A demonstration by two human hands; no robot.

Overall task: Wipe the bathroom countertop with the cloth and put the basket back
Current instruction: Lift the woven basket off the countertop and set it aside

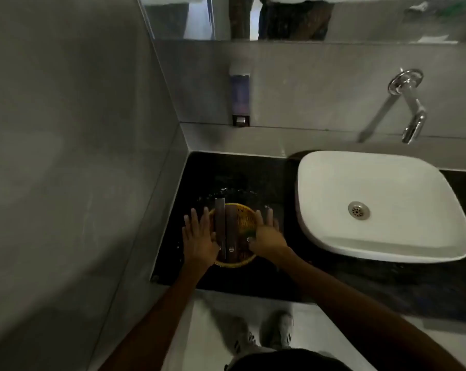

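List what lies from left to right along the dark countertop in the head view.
left hand → yellow basket → right hand → white basin, with its drain inside.

**Bare arms, dark shorts, striped trainers**

Both forearms are bare to the lower edge of the view, with no sleeve, watch or band showing. The left hand (199, 238) and right hand (266, 235) are bare and ungloved, without rings that can be made out. At the bottom sits dark, near-black clothing (288, 361). Below on the floor are light grey trainers (278, 332) with dark side stripes, blurred
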